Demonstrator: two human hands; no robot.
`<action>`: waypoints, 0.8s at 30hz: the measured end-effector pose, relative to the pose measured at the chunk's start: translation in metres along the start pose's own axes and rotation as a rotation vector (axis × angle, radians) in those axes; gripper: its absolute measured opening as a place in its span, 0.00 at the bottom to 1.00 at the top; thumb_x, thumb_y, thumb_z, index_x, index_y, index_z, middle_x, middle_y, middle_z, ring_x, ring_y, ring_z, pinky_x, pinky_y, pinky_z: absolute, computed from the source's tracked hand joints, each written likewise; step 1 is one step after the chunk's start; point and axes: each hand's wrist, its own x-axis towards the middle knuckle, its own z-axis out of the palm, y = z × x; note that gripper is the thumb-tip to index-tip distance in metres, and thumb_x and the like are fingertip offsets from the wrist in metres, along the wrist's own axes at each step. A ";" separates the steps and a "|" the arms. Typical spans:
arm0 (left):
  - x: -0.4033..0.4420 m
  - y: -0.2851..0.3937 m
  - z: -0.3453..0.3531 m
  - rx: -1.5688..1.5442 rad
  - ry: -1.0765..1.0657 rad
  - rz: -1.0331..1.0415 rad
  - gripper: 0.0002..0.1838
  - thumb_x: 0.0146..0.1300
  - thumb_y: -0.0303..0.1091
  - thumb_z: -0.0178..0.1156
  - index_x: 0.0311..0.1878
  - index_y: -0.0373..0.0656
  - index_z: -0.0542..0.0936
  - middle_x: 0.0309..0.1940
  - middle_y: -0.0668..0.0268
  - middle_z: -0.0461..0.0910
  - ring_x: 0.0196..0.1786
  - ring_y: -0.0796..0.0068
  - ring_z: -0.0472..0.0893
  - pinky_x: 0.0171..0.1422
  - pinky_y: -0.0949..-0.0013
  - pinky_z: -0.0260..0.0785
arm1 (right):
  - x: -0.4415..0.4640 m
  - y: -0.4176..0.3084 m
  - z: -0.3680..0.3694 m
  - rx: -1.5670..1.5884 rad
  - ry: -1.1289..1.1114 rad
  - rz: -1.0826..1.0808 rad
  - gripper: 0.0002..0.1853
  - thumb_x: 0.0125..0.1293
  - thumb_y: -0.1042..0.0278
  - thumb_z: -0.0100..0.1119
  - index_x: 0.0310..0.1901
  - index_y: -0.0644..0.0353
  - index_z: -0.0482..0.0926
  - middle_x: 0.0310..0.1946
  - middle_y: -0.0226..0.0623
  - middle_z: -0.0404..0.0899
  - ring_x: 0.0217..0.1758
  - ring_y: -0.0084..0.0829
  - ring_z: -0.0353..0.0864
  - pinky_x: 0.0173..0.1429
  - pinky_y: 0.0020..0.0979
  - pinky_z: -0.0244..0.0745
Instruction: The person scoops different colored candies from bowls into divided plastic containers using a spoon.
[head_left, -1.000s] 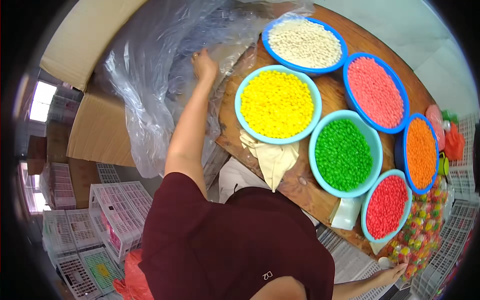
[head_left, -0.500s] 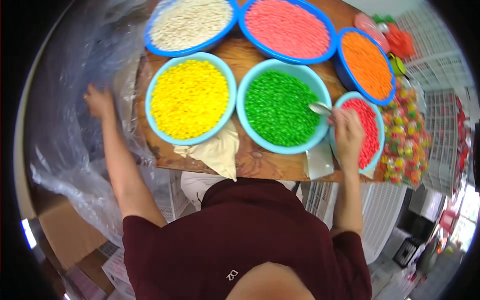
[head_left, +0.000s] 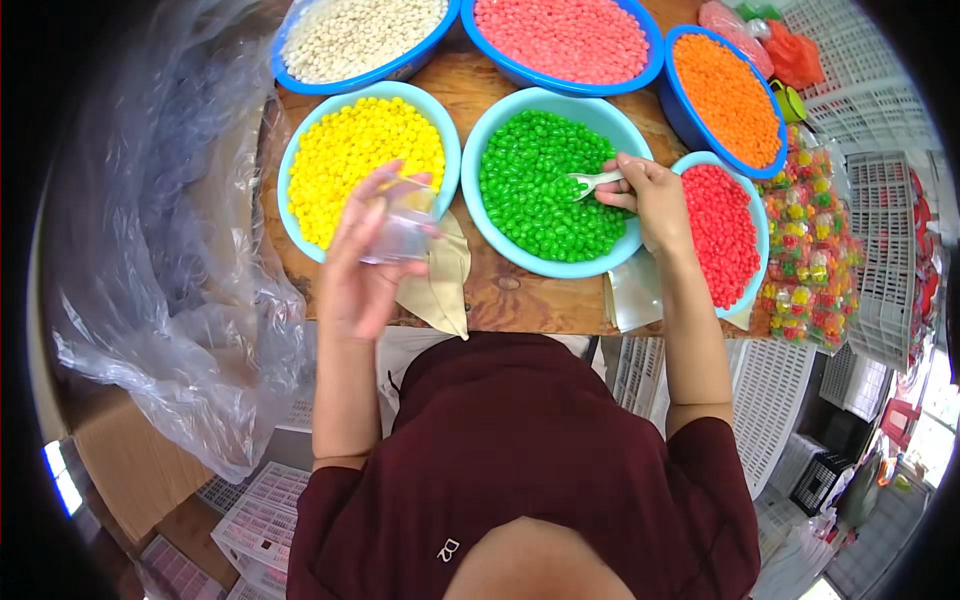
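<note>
My left hand (head_left: pixel 368 255) grips a small clear plastic box (head_left: pixel 403 222), smeared by motion, in front of the bowl of yellow candies (head_left: pixel 375 135). Between the fingers of my right hand (head_left: pixel 650 195) is a spoon (head_left: pixel 596 181). Its tip touches the green candies (head_left: pixel 545 215), which fill a light blue bowl (head_left: pixel 480 225). Right of that wrist stands a bowl of red candies (head_left: pixel 718 235). A cream cloth (head_left: pixel 440 275) lies at the table edge beside my left hand.
Behind are blue bowls of white candies (head_left: pixel 365 35), pink candies (head_left: pixel 560 35) and orange candies (head_left: pixel 725 100). Filled packs of mixed candies (head_left: pixel 815 240) are stacked at right, by white crates (head_left: pixel 880 260). A large clear plastic bag (head_left: pixel 180 260) spreads at left. A clear sheet (head_left: pixel 635 295) lies at the table edge.
My left hand has come from the plastic bag to the yellow bowl, now holding a clear box. My right hand has moved left, bringing the spoon's tip into the green candies.
</note>
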 end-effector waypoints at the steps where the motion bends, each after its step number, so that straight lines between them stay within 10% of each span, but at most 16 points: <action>1: -0.002 -0.007 0.003 -0.017 -0.032 -0.035 0.34 0.68 0.41 0.58 0.71 0.36 0.58 0.66 0.42 0.64 0.51 0.55 0.82 0.39 0.67 0.86 | 0.000 -0.002 -0.001 0.025 0.005 0.014 0.17 0.73 0.61 0.54 0.42 0.73 0.79 0.31 0.43 0.81 0.33 0.30 0.84 0.41 0.26 0.84; 11: -0.004 -0.037 0.030 0.108 -0.121 -0.087 0.46 0.44 0.17 0.74 0.68 0.44 0.62 0.66 0.58 0.64 0.64 0.67 0.72 0.63 0.62 0.74 | -0.007 -0.001 -0.004 0.174 0.033 -0.032 0.16 0.73 0.63 0.55 0.43 0.73 0.78 0.29 0.40 0.79 0.34 0.31 0.85 0.41 0.27 0.85; 24: 0.008 -0.067 0.040 0.884 0.012 0.119 0.45 0.42 0.30 0.80 0.62 0.38 0.63 0.54 0.56 0.75 0.57 0.70 0.76 0.61 0.66 0.71 | -0.035 -0.041 0.010 0.294 -0.136 -0.112 0.15 0.73 0.64 0.55 0.42 0.72 0.79 0.29 0.35 0.78 0.32 0.29 0.85 0.39 0.28 0.86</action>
